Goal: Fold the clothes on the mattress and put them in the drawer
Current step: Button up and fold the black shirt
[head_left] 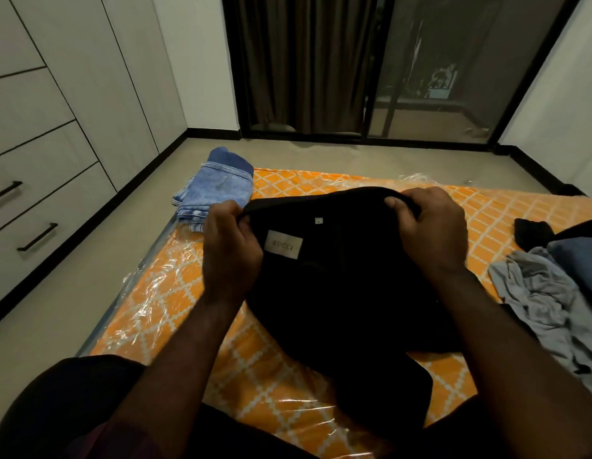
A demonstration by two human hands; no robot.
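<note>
From the head view, a black garment is seen lifted over the middle of the mattress, with its lower part draped on the mattress surface. Its upper edge is gripped by both hands. The left hand is curled round the edge, with the cloth pinched between thumb and fingers. The right hand is clenched on the same edge, thumb on top. A white label is sewn on the garment just beside the left hand.

The mattress is orange-patterned and wrapped in clear plastic. Folded blue jeans are laid at its far left corner. A crumpled grey garment, a blue one and a small black piece are heaped at its right edge. Closed drawers with black handles are set left of the mattress, across a strip of floor.
</note>
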